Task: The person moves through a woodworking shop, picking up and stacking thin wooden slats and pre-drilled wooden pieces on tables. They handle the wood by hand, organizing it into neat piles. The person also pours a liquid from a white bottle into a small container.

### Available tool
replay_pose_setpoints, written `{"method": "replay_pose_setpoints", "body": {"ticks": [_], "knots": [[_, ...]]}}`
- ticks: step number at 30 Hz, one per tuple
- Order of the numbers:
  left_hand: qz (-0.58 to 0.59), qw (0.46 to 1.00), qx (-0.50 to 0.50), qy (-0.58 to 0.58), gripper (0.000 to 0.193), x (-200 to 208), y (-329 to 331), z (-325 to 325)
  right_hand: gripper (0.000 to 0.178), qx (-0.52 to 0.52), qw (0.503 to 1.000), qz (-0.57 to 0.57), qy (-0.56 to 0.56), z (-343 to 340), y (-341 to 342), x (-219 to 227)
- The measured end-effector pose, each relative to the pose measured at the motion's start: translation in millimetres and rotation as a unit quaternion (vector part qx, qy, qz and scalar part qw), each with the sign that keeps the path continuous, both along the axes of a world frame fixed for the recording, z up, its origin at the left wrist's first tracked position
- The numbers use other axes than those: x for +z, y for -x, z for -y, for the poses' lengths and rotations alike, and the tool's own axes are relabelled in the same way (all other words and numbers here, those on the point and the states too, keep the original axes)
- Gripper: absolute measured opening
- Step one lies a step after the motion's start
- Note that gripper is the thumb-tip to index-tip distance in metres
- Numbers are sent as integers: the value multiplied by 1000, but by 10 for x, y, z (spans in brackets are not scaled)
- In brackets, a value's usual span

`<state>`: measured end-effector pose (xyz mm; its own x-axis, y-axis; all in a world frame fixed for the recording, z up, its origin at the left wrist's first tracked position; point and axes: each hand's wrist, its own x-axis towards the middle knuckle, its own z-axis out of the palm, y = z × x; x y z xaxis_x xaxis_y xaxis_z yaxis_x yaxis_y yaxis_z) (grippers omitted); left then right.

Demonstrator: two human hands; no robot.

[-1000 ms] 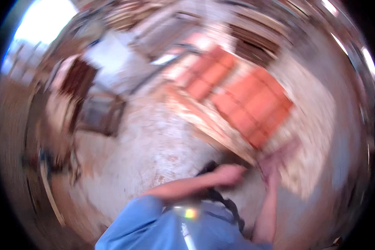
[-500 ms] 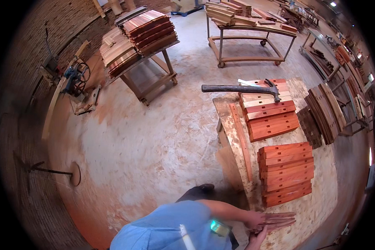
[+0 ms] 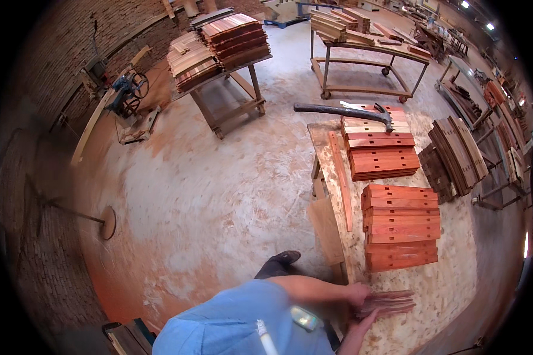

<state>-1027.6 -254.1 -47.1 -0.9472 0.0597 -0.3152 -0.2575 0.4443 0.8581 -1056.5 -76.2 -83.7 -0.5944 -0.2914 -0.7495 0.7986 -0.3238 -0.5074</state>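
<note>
Low on the bench, a small bundle of thin reddish-brown wood slats (image 3: 391, 302) lies between my hands, pointing to the right. My left hand (image 3: 359, 293) grips the slats' near end on the upper side, fingers closed. Against the lower side of the same end presses my right hand (image 3: 367, 320); its fingers are partly hidden by the slats. Just beyond the slats is a stack of red slotted boards (image 3: 401, 228). A second slotted stack (image 3: 383, 161) sits farther up, and a claw hammer (image 3: 343, 110) rests across its far end.
A long thin red strip (image 3: 340, 180) lies along the left edge of the bench (image 3: 456, 248). Dark boards (image 3: 456, 155) are stacked at the right. Beyond stand a table of piled slats (image 3: 234, 38) and a wheeled cart (image 3: 367, 65) with lumber. A round-based stand (image 3: 108, 223) is at left.
The view has shifted, so the bench and stacks sit slightly higher in the picture. Both hands stay on the slats, and my right hand now lies along their lower side.
</note>
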Motion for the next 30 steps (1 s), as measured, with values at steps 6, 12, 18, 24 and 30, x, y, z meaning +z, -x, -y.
{"method": "replay_pose_setpoints", "body": {"ticks": [6,12,18,24,30], "knots": [[25,993,52,-101,39,6,-3,-583,77,10,998,-44,37,-287,-134,283],[-61,985,13,-162,50,84,-58,-724,73,-5,999,43,32,-175,-299,1050],[9,992,-22,-126,56,408,-290,-716,63,-59,995,-2,83,-338,-453,971],[-88,973,-33,-209,46,922,-863,-234,57,16,986,-138,-90,-233,-968,1296],[-108,962,47,-245,35,1779,-1852,1041,56,119,925,-361,13,969,-1625,2044]]}}
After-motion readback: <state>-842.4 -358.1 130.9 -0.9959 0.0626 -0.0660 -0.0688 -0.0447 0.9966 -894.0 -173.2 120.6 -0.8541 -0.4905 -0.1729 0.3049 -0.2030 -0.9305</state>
